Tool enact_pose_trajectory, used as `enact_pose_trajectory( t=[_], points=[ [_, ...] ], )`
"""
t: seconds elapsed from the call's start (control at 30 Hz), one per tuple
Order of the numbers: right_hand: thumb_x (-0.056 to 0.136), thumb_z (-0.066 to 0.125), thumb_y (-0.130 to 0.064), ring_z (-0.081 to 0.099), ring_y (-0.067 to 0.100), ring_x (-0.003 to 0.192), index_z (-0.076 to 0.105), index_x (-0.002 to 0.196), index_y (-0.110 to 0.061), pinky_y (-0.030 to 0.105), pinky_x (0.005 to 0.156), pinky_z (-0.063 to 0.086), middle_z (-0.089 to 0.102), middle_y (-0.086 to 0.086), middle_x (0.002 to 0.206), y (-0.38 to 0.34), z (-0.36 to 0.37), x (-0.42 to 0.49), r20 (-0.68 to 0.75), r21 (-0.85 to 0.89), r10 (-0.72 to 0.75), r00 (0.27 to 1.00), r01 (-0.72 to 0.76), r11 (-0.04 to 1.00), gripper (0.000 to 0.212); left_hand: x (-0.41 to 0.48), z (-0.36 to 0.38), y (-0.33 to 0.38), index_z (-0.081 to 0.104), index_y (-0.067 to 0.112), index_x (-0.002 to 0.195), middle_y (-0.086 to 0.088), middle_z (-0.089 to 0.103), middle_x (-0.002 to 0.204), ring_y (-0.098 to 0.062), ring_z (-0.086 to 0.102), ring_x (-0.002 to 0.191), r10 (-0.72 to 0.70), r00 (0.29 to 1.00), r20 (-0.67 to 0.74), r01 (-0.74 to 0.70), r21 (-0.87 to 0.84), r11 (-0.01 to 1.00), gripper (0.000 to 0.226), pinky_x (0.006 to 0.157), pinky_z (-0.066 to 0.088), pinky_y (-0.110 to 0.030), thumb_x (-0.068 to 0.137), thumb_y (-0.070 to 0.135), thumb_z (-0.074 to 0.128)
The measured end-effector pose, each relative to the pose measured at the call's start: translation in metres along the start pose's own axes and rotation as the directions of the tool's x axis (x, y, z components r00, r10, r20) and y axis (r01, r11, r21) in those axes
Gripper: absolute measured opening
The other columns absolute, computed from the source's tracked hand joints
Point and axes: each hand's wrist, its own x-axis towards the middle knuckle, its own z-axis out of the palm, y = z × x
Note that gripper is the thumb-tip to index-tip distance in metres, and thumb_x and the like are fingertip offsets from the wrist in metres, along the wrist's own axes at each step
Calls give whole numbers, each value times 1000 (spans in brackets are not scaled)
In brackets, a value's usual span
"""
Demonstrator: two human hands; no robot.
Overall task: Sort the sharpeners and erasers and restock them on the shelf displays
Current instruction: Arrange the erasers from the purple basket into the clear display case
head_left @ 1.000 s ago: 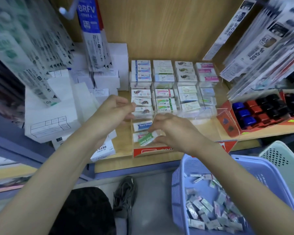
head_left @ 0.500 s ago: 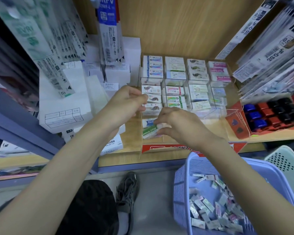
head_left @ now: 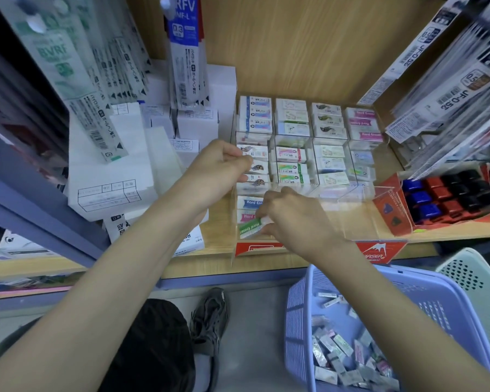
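The right hand pinches a green-labelled eraser between thumb and fingers. It holds the eraser tilted in the front-left compartment of the clear display, which stands near the front edge of the shelf. Two more packs marked "Hard Eraser" lie just behind it. The left hand is curled at the display's left wall beside the middle row; whether it grips anything I cannot tell. The back and middle rows look well stocked, but the rest of the front row looks bare. The blue basket below the shelf holds many loose packs, so I judge the restocking well short of done.
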Motion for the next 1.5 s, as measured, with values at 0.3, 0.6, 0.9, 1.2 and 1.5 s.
enact_pose_trajectory(
  t=[0.3,0.6,0.9,1.2,1.5],
  points=[
    [85,58,-54,47,16,112,61,111,-26,33,77,42,58,-7,117,11,3,-2,48,105,42,998,-47,993,38,-2,-2,-16,56,17,107,3,60,102,-5,54,89,78,995,67,-92,238,967,18,65,38,-9,90,20,60],
    [96,40,-3,53,15,72,50,91,-17,29,68,41,56,0,76,7,-1,-46,41,903,512,858,187,-387,18,-16,4,-13,61,22,103,5,65,103,-8,62,97,81,957,279,-149,233,961,25,83,47,-19,80,27,72],
    [98,39,-10,54,15,103,50,98,-18,39,95,39,62,-1,98,-6,0,-55,-27,760,540,841,368,-535,14,-37,44,-20,58,18,100,-4,71,97,-15,67,89,127,875,467,-211,133,968,34,86,50,-27,74,23,79],
    [81,65,-17,64,21,102,55,106,-13,29,89,48,68,8,104,6,8,-69,126,909,552,824,127,-397,28,-29,42,-20,56,25,92,12,69,93,-3,65,84,271,940,207,-303,143,942,29,76,52,-24,76,11,76],
    [92,56,-10,64,19,87,63,91,-8,31,82,51,69,10,92,11,8,-57,145,867,607,782,196,-459,7,-24,47,-9,63,20,92,5,69,93,-13,65,88,241,931,276,-285,131,950,17,77,54,-24,79,27,71]
  ],
)
